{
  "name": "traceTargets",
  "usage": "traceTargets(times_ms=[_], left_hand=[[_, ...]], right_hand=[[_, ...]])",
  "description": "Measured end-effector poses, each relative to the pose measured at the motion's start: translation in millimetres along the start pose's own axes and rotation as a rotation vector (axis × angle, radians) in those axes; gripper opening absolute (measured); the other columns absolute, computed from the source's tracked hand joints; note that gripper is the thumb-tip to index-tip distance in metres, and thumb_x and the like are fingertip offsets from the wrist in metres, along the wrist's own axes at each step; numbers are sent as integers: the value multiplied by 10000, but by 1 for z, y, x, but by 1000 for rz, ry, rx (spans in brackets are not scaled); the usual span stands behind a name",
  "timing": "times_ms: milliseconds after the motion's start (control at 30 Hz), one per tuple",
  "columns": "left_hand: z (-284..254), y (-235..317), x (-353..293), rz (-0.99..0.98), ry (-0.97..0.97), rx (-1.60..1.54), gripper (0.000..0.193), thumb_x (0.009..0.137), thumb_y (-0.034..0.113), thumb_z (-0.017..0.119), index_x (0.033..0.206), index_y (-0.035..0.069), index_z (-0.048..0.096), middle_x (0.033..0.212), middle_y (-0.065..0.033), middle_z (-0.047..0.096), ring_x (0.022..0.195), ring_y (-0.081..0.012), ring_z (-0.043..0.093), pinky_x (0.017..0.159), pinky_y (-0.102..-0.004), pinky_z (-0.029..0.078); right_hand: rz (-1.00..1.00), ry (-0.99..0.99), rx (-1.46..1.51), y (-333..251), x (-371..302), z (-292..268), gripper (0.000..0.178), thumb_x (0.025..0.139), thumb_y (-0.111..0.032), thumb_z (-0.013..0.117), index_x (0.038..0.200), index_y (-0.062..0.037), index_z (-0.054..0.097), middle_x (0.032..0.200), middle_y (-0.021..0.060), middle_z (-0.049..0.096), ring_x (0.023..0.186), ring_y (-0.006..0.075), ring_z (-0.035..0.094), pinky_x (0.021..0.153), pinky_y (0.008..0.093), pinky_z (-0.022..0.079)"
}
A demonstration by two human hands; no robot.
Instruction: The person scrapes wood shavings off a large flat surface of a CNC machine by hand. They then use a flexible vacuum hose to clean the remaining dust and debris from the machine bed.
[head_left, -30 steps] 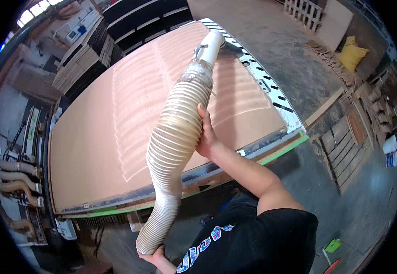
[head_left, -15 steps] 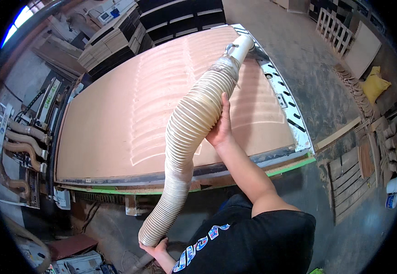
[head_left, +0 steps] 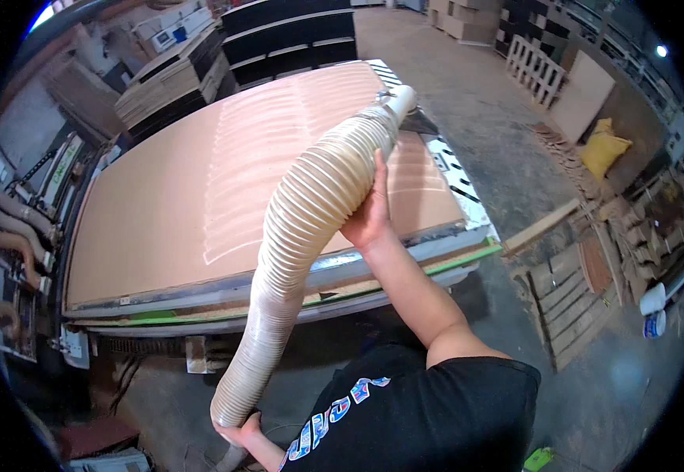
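Hose is the thing to watch here, it's a fat ribbed cream one arcing from the bottom of the frame up to the top middle, nozzle end hanging just over the far right corner of the big pinkish board on the machine bed. My right hand is wrapped around its underside about two thirds up, fingers curled shut on the ribs. My left hand clamps the low end at the bottom edge of the frame, though I only see part of it.

What I reckon could go wrong: the ribs are slick with dust, so the right grip could slide and the nozzle drops and scuffs the board. Also that long bend is heavy, it could kink or swing toward the pallets on the right
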State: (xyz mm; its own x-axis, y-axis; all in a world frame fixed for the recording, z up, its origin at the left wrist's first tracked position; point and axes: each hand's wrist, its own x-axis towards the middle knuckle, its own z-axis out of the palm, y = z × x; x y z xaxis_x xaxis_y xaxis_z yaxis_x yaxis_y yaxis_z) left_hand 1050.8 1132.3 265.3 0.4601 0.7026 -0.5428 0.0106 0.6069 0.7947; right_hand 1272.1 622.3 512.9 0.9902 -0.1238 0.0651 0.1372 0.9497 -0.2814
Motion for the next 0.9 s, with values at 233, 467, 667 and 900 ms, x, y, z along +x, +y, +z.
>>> traceTargets(times_ms=[233, 467, 667, 900], left_hand=[[34, -5, 4, -210, -112, 13, 762, 836, 693, 564, 1447, 243, 640, 1569, -101, 572, 1475, -410, 462, 1142, -741, 317], [184, -73, -59, -447, -453, 278, 764, 841, 682, 568, 1455, 233, 632, 1556, -101, 582, 1450, -413, 491, 1128, -734, 349], [230, -91, -74, -533, -546, 345, 766, 844, 673, 571, 1462, 224, 625, 1545, -100, 592, 1429, -415, 516, 1117, -728, 377], [224, -65, -40, -514, -412, 213, 768, 848, 662, 575, 1470, 214, 617, 1533, -100, 603, 1403, -418, 545, 1104, -721, 409]], right_hand=[[58, 72, -24, 7, -53, 18, 968, 909, -852, 574, 1546, -127, 505, 1456, 114, 635, 1327, 287, 621, 1158, 524, 486], [48, 174, -85, -2, -126, -9, 855, 888, -829, 626, 1386, -134, 638, 1268, 64, 709, 1157, 214, 675, 1027, 426, 532], [69, 439, -159, -24, -168, -58, 767, 939, -807, 562, 1196, -100, 712, 1084, 97, 758, 960, 214, 734, 893, 447, 593], [91, 540, -151, -44, -135, -157, 615, 1045, -627, 574, 1271, -74, 719, 1121, 119, 790, 961, 219, 768, 895, 400, 629]])
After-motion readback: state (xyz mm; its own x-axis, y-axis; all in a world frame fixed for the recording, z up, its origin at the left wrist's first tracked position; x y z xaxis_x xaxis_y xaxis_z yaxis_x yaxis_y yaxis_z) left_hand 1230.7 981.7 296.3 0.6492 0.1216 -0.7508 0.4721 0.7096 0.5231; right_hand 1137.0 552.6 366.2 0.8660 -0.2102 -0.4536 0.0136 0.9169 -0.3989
